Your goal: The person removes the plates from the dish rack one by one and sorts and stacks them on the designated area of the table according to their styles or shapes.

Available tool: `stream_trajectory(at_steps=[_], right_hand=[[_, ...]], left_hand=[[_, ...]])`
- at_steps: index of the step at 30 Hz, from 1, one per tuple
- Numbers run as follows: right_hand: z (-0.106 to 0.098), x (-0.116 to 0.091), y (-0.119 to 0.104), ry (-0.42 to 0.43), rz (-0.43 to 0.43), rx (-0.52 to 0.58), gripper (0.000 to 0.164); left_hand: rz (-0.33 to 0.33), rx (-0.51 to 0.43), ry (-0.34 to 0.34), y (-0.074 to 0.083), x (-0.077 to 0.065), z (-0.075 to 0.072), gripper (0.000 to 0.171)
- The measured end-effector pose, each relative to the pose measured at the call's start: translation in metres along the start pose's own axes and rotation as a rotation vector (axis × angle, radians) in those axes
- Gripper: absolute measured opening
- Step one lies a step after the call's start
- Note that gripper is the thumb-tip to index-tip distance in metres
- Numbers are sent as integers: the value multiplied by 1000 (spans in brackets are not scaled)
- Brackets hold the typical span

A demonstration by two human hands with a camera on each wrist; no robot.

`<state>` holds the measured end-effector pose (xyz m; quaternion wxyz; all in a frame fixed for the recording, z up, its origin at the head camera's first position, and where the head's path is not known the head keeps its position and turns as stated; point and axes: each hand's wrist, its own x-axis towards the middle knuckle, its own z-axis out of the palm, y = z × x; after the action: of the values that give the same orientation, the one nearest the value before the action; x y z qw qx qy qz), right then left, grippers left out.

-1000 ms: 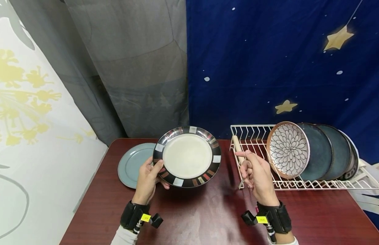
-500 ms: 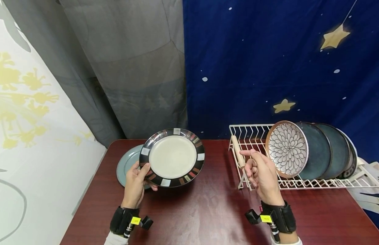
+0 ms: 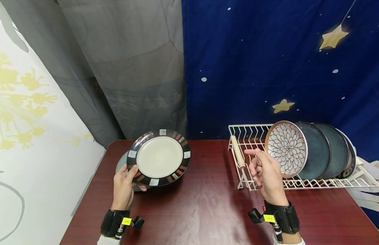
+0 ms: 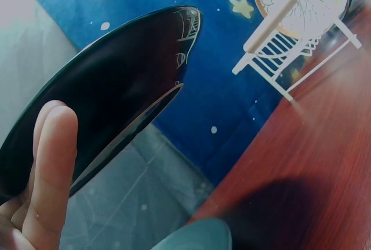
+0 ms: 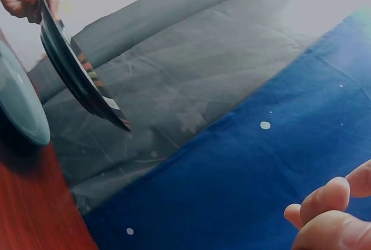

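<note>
In the head view, a black-rimmed plate with a cream centre point(image 3: 160, 157) tilts toward the camera and hides most of a blue-green plate point(image 3: 122, 161) on the surface point(image 3: 201, 194); only a crescent shows at its left, with a little more below. The left grip point(image 3: 123, 189) pinches the rim at the lower left, thumb on the front and other fingers partly hidden behind, so the held plate lies up and to the right of that grip. The right grip point(image 3: 268, 175) holds nothing: its index finger points left and the others are loosely bent, in front of part of a white wire rack point(image 3: 330, 185), well apart from the held plate. In the rack a flower-patterned dish point(image 3: 288, 148) overlaps dark blue plates point(image 3: 315, 151), and what stands furthest right is mostly covered.

In the left wrist view, the held plate shows its dark underside, cut off at the left edge; fingers point(image 4: 55, 157) lie against it and the thumb is out of sight. The blue-green plate is cropped at the bottom.

In the right wrist view, the held plate appears nearly edge-on, hanging from the left grip at the upper left corner. The right grip is cropped at the lower right, its fingertips blurred.
</note>
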<state>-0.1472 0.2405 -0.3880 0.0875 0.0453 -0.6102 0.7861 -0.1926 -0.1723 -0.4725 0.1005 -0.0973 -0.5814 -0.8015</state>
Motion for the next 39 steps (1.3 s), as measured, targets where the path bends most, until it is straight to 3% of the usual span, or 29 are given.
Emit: stream_trajectory(at_steps=[8,15,20,29,39], right_hand=[[-3,0,-3,-1,-20,21,45],[-6,-1,-2,6,-31,59,44],[-8,-1,-3,11,-30,51,46],[-9,-2,-4,18,-27,43,45],[-9,-1,-4,9,-41,56,45]], left_hand=[[-28,1,75,-3,-1,-11,32],[-43,-16,84,-6,-1,-26,34],[-55,24,89,-10,0,-39,36],[-99,77,159,-20,0,-54,37],[-151,150,223,-24,-3,-62,35]])
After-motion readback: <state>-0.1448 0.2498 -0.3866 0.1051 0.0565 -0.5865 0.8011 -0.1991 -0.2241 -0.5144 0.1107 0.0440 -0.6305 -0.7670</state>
